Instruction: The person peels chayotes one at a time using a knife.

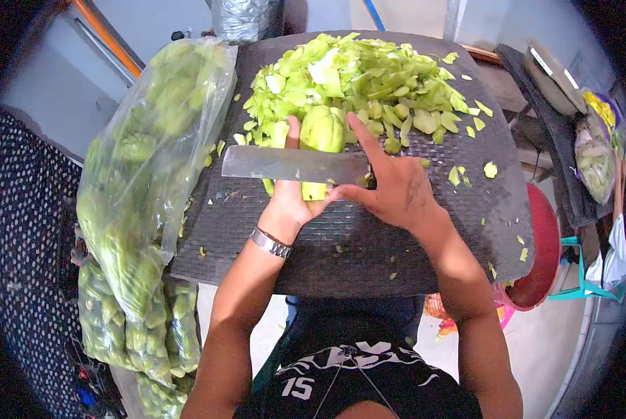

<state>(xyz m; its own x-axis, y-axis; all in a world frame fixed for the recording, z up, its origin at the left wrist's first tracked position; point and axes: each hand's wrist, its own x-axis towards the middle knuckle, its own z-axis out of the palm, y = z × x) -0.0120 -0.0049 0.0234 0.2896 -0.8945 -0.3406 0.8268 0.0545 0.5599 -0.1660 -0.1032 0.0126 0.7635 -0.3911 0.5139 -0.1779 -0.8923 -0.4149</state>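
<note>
My left hand (291,202) is closed around a pale green chayote (323,130), held upright over the near half of a dark woven tabletop (313,255). A wide knife (278,165) lies crosswise in front of the chayote, its blade pointing left and hiding part of it. My right hand (400,187) grips the knife at its right end, thumb and index finger spread along it; the handle is mostly hidden. Just beyond the chayote rises a large heap of green peelings (369,77), with loose scraps scattered to the right.
A long clear plastic bag (142,146) of chayotes leans along the table's left edge, above smaller packed bags (142,328). Right of the table stands a red tub (542,258). A grey bowl (554,77) and a bagged bundle (595,157) are farther right.
</note>
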